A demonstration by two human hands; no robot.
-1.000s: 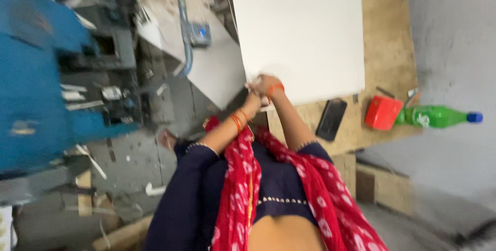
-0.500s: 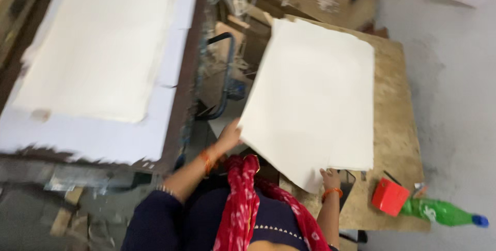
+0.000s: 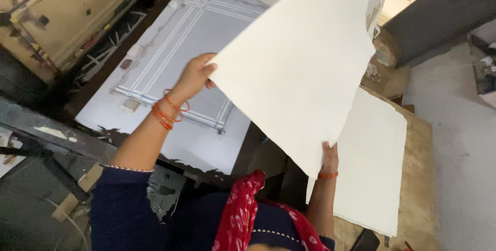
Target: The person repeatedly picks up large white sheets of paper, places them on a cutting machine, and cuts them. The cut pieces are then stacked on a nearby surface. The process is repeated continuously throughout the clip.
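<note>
We hold one large white sheet (image 3: 299,65) raised and tilted above the work area. Our left hand (image 3: 195,78) is clamped on the sheet's edge at 9 o'clock; our right hand (image 3: 329,159) is closed on its lower corner at 6 o'clock. Orange bangles (image 3: 168,110) sit on the left wrist. Below the sheet, at 10 o'clock, lies a pale flat bed with a ruled rectangular frame (image 3: 170,59). At 4 o'clock, a stack of white sheets (image 3: 377,168) rests on a wooden table (image 3: 421,189).
</note>
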